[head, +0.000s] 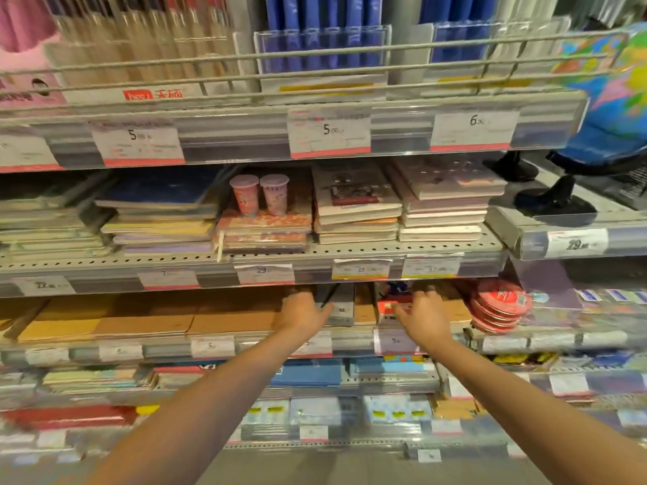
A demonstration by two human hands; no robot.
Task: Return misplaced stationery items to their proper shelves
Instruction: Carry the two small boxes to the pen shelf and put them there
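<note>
As both arms reach into the third shelf, the left hand rests spread beside a grey notebook and the right hand curls loosely at a red-and-white item; blur hides any grip. Best to pinch firmly before lifting.

Metal shelf, notebook stacks, cups

You are standing in a shop, in its stationery section. In front of you are metal shelves in several rows, and each edge carries printed price tags. On them lie stacks of notebooks and brown envelopes, all in many copies. At the right, a globe stands for sale.
</note>
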